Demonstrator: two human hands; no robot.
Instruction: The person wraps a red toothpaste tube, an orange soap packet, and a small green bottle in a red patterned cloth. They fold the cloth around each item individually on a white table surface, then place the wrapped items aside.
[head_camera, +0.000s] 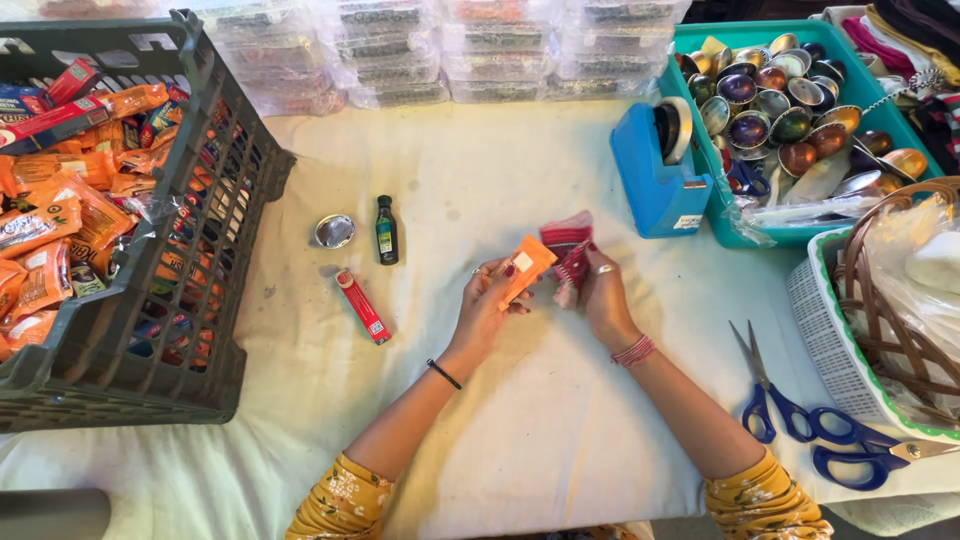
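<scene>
Left hand (487, 305): grip clamped on an orange packet (526, 265), held above the middle of the bench (520, 420). Right hand (603, 297): grip closed on a small red pouch (567, 250), just beside the packet, edges touching. On the cloth to the left: a red tube (362, 306), a dark little bottle (386, 230), a round foil cup (335, 231). Far left, a grey crate (215, 250) of orange packets. Right: blue tape dispenser (655, 175), blue-handled scissors (768, 400).
</scene>
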